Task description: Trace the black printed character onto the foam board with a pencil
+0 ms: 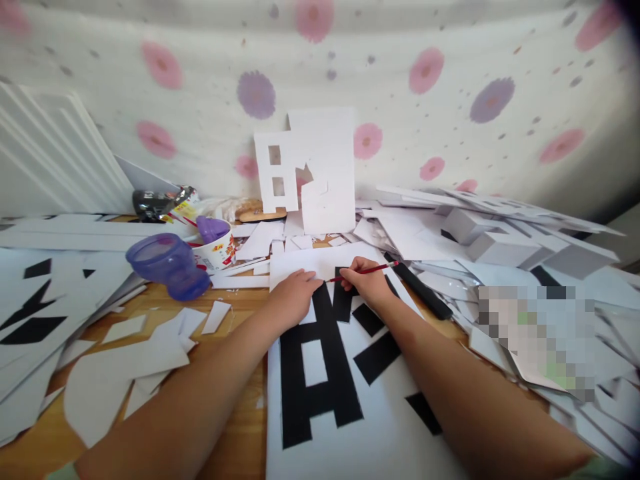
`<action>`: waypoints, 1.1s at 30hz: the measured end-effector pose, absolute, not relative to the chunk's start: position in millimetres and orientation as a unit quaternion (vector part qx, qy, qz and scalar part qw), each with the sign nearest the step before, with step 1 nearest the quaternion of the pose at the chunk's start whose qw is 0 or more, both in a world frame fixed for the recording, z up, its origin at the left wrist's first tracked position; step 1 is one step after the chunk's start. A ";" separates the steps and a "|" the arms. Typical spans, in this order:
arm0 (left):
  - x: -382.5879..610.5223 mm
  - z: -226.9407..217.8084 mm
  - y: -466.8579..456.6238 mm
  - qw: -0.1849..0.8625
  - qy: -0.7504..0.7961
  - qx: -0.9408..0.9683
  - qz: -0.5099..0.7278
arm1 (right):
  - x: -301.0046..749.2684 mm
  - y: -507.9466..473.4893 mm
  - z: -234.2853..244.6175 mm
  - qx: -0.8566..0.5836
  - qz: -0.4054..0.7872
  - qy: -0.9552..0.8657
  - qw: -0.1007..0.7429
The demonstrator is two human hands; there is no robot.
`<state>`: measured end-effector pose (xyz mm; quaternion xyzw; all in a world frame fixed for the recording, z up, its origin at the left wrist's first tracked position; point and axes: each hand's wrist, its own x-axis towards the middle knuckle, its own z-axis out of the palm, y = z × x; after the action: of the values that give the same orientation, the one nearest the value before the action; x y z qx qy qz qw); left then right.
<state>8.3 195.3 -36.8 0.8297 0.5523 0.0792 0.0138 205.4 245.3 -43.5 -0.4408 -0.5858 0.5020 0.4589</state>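
My left hand (293, 297) lies palm down on a white foam board (380, 440) that bears thick black shapes (320, 373), its fingers resting flat near the board's far edge. My right hand (367, 283) pinches a red pencil (373, 270), whose tip touches the black shape between the two hands. The pencil points to the left, its tail toward the right.
A purple plastic cup (167, 263) lies on its side at the left, beside a printed paper cup (217, 247). White board scraps cover the wooden table (240, 433). A cut white board with window holes (305, 170) leans on the flowered wall. A black tool (420, 290) lies right of my hand.
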 end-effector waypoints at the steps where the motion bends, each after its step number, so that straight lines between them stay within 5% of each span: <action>1: 8.9 -37.8 192.4 0.014 0.554 0.829 0.075 | 205.7 245.2 -43.7 -0.443 0.499 -0.589 0.456; 33: 9.5 -38.7 194.6 0.033 0.560 0.826 0.058 | 215.6 235.3 -33.4 -0.433 0.517 -0.600 0.430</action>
<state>9.5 194.6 -38.7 0.8260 0.5597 0.0579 0.0333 215.6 235.3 -33.4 -0.4332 -0.6003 0.5167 0.4301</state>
